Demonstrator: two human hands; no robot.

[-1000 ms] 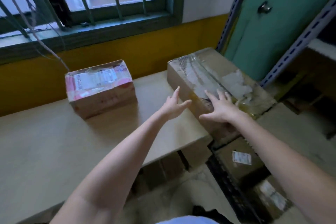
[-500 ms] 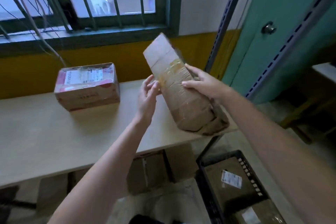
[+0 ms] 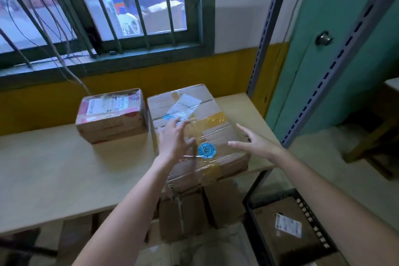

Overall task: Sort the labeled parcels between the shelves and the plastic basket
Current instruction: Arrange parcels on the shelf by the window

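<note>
A large taped cardboard parcel [image 3: 207, 119] with a round blue sticker lies flat on the wooden shelf [image 3: 54, 170], label side up, its near end overhanging the shelf's front edge. Right beside it on the left sits a smaller parcel [image 3: 112, 114] with pink print and a white label. My left hand [image 3: 172, 138] hovers over the large parcel's top with fingers spread, holding nothing. Just off the parcel's right edge, my right hand [image 3: 254, 142] is spread too and grips nothing. A black plastic basket [image 3: 252, 222] at the lower right holds a labeled brown parcel [image 3: 289, 227].
Slotted metal shelf uprights [image 3: 267, 28] rise on the right, with a teal door [image 3: 323, 39] behind them. A barred window [image 3: 129, 6] and yellow wall band lie beyond the shelf. More cardboard boxes [image 3: 194, 211] stand under the shelf.
The large parcel, held tilted in both hands half a second ago, now lies flat next to the smaller parcel. Both hands have let go and spread open above it.
</note>
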